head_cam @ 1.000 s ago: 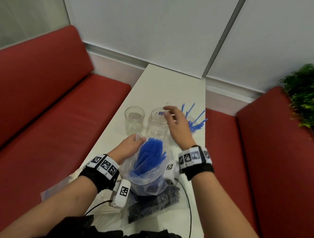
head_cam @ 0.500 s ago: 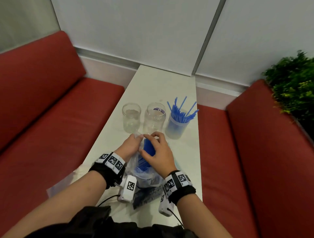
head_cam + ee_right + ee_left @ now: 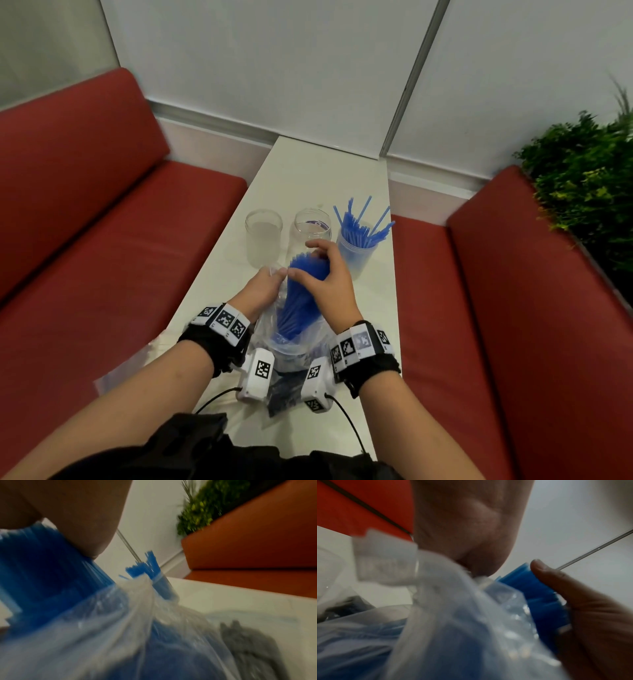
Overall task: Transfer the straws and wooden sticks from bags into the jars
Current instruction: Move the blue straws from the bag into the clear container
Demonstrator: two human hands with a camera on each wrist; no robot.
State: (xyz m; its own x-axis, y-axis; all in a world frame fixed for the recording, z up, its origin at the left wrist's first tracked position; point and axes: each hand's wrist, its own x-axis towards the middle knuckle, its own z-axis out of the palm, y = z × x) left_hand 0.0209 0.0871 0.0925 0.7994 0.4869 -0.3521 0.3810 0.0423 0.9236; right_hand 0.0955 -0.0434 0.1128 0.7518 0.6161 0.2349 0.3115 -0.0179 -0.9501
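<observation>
A clear plastic bag (image 3: 291,337) of blue straws (image 3: 301,294) stands on the white table (image 3: 318,171) in front of me. My left hand (image 3: 263,291) pinches the bag's rim on its left side. My right hand (image 3: 325,274) grips a thick bundle of the straws, whose tops stick out above the bag's mouth. In the left wrist view the right thumb (image 3: 559,582) presses on the blue bundle (image 3: 539,595). Behind stand two empty clear jars (image 3: 263,236) (image 3: 311,229) and a third jar (image 3: 356,250) with blue straws fanned out.
A darker bag (image 3: 287,394) lies under the straw bag at the near table edge. Red bench seats (image 3: 113,260) (image 3: 513,308) flank the narrow table. A green plant (image 3: 582,178) stands at the far right. Wrist camera cables (image 3: 346,421) trail across the near edge.
My right hand came back from the filled jar to the bag and now grips a bundle of straws, lifting it slightly out of the bag's mouth. The left hand kept hold of the bag.
</observation>
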